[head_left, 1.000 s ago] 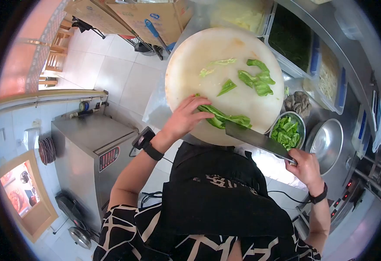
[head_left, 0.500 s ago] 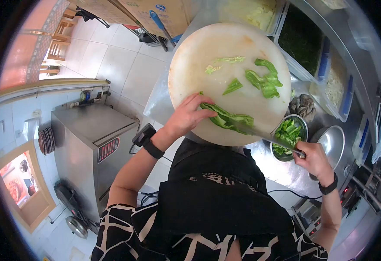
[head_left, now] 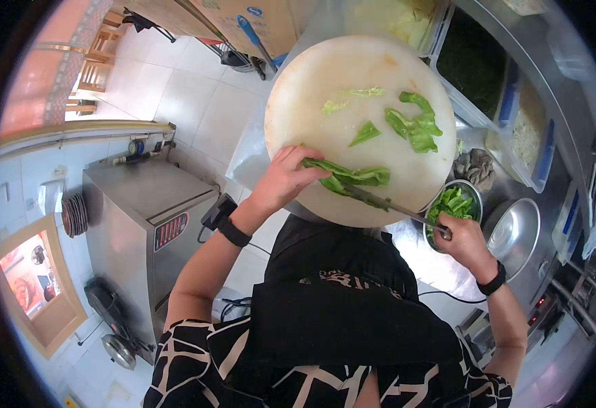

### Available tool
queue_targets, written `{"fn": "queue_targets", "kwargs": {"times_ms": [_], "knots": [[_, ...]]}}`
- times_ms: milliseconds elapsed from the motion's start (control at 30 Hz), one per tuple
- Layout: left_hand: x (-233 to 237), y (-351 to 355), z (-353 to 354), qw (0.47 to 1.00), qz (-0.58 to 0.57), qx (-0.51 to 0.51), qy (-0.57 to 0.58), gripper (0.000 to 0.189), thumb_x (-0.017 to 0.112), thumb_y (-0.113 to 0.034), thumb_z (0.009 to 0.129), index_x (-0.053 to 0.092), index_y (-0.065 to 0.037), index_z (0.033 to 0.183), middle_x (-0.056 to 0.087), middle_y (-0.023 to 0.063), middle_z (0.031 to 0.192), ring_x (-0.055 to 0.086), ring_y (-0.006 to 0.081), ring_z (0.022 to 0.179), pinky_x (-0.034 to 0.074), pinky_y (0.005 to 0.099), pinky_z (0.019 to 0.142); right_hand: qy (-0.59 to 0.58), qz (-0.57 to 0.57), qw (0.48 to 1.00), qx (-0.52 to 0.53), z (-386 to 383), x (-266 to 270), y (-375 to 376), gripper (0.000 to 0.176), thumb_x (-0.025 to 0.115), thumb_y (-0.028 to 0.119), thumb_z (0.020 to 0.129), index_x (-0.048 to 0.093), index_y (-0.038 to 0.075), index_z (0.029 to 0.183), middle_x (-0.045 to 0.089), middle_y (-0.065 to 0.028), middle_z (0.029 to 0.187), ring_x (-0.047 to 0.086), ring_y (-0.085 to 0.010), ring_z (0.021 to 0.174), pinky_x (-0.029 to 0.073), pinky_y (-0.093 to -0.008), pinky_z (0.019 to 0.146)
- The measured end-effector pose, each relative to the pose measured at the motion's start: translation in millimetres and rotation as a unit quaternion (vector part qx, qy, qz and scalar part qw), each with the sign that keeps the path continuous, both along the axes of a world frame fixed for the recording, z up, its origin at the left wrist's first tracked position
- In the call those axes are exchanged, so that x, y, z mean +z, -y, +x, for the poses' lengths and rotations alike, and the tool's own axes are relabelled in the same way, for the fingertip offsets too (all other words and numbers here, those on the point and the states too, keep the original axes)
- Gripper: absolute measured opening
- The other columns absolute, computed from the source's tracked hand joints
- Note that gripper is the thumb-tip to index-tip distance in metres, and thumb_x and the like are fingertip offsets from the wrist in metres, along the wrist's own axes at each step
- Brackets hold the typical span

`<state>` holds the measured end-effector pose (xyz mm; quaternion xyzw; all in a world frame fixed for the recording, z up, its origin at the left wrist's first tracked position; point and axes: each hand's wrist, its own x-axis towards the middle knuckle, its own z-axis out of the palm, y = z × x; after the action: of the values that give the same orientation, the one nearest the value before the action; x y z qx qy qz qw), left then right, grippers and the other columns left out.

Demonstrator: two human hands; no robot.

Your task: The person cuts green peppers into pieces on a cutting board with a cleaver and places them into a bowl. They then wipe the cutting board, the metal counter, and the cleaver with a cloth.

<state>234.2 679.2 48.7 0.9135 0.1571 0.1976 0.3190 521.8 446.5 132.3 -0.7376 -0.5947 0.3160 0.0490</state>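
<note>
**Left fingers (head_left: 298, 158) hold green leaves (head_left: 362, 175); right fingers (head_left: 453, 223) clench a knife (head_left: 406, 211)**

The leaves lie near the centre of the frame, on the lower half of a round cutting board (head_left: 325, 81), their left end in the grasp of the person's left fingers. The right fingers are closed around the knife's handle, its blade against the leaves' lower edge. Loose leaf pieces (head_left: 417, 126) lie on the board's right side.

Right of centre, the right hand and knife cross in front of a bowl of cut greens (head_left: 457, 202), covering part of it. A metal bowl (head_left: 515, 234) stands just beside that, and a crumpled grey cloth (head_left: 474, 168) lies above.

Clear tubs (head_left: 440, 64) crowd the board at upper right; the dark green contents of one are hard to make out. The top edge cuts off a cardboard box (head_left: 236, 30). The left fingertips are partly hidden, and the blade shows almost edge-on.
</note>
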Motion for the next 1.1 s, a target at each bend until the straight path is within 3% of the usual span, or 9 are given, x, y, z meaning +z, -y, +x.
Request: {"fn": "queue_targets", "kwargs": {"times_ms": [133,200,267,467,600,800,933,1033,1100], "knots": [[9,10,-6,0.998,0.053,0.011,-0.025,0.030,0.064,-0.005,0.068,0.068,-0.020,0.094,0.054,0.0023,0.104,0.051,0.0225,0.094,0.040,0.0339,0.083,0.000,0.035,0.997,-0.065,11,15,29,0.018,0.066,0.015,0.073,0.053,0.003,0.076,0.056,-0.0172,0.060,0.059,-0.0348,0.058,0.047,-0.0415,0.052],[5,20,-4,0.999,0.046,0.018,-0.005,0.030,0.065,-0.006,0.068,0.068,-0.020,0.094,0.054,0.0022,0.104,0.051,0.0223,0.094,0.040,0.0338,0.082,-0.023,-0.003,0.982,-0.188,1,36,36,0.018,0.066,0.014,0.073,0.052,0.003,0.074,0.055,-0.0166,0.060,0.058,-0.0352,0.057,0.046,-0.0405,0.051],[2,24,0,0.999,0.042,0.023,0.018,0.030,0.065,-0.007,0.067,0.068,-0.020,0.094,0.054,0.0021,0.104,0.051,0.0220,0.094,0.039,0.0336,0.081,-0.023,0.032,0.981,-0.190,-8,39,34,0.018,0.066,0.014,0.074,0.052,0.003,0.074,0.055,-0.0160,0.060,0.058,-0.0350,0.056,0.046,-0.0397,0.050],[2,25,1,0.998,0.060,0.019,0.009,0.028,0.060,-0.008,0.069,0.068,-0.018,0.095,0.054,0.0026,0.104,0.051,0.0226,0.094,0.039,0.0337,0.083,0.045,0.059,0.997,-0.018,-20,30,-8,0.016,0.064,0.017,0.076,0.054,0.004,0.077,0.058,-0.0166,0.063,0.059,-0.0354,0.060,0.047,-0.0423,0.053],[1,30,1,0.998,0.060,0.021,0.006,0.026,0.063,-0.009,0.068,0.069,-0.018,0.092,0.056,0.0040,0.101,0.052,0.0237,0.094,0.042,0.0347,0.079,0.039,0.039,0.998,-0.038,-22,6,-26,0.017,0.063,0.017,0.077,0.054,0.004,0.080,0.057,-0.0174,0.063,0.060,-0.0358,0.062,0.047,-0.0435,0.054],[-2,49,-7,0.998,0.038,0.051,0.012,0.030,0.070,-0.011,0.066,0.068,-0.018,0.095,0.057,0.0027,0.093,0.055,0.0226,0.082,0.046,0.0361,0.073,-0.044,0.033,0.986,-0.157,-29,22,-9,0.016,0.060,0.014,0.081,0.051,0.002,0.085,0.055,-0.0165,0.060,0.057,-0.0361,0.055,0.046,-0.0405,0.053],[-4,77,-10,0.996,-0.023,0.079,-0.020,0.035,0.072,-0.013,0.065,0.066,-0.016,0.099,0.054,0.0020,0.092,0.053,0.0186,0.074,0.047,0.0336,0.065,-0.229,-0.023,0.922,-0.312,-58,39,17,0.020,0.055,0.012,0.087,0.044,0.002,0.100,0.053,-0.0060,0.058,0.051,-0.0126,0.046,0.041,-0.0282,0.043],[-2,93,-4,0.994,-0.036,0.096,-0.023,0.035,0.074,-0.013,0.066,0.065,-0.017,0.100,0.053,0.0043,0.090,0.054,0.0198,0.072,0.048,0.0325,0.061,-0.246,-0.025,0.915,-0.319,-77,26,27,0.018,0.055,0.010,0.088,0.042,0.002,0.098,0.050,-0.0041,0.056,0.050,-0.0113,0.045,0.040,-0.0271,0.042],[-2,96,-3,0.992,-0.052,0.112,-0.033,0.036,0.076,-0.013,0.065,0.066,-0.018,0.099,0.054,0.0057,0.090,0.055,0.0213,0.073,0.048,0.0332,0.061,-0.211,-0.020,0.935,-0.285,-84,17,26,0.020,0.057,0.010,0.087,0.042,0.001,0.098,0.049,-0.0111,0.056,0.052,-0.0225,0.047,0.041,-0.0325,0.045]]}}
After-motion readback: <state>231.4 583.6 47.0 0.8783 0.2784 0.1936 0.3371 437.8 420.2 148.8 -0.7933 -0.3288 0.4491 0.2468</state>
